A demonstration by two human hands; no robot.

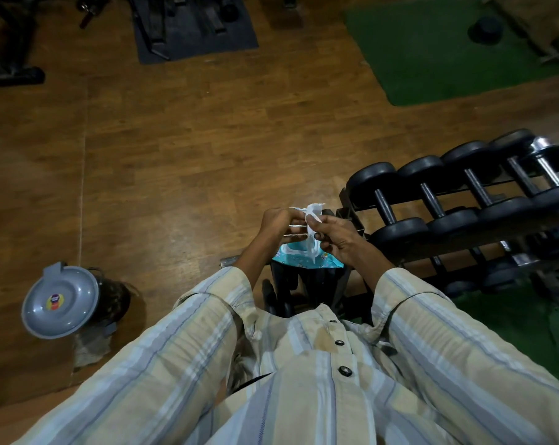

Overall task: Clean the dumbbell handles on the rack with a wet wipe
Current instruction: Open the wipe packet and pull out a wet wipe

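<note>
So we're basically at the very start here. Our left hand [279, 224] and right hand [337, 239] are both pinching a thin white wet wipe [313, 226], teasing it open just left of the black metal dumbbell rack [352, 200]. The teal wipe pack [299, 259] sits right below it. None of the steel dumbbell handles [384, 207] on the rack look touched yet, so we'd say all the wiping is left.
</note>
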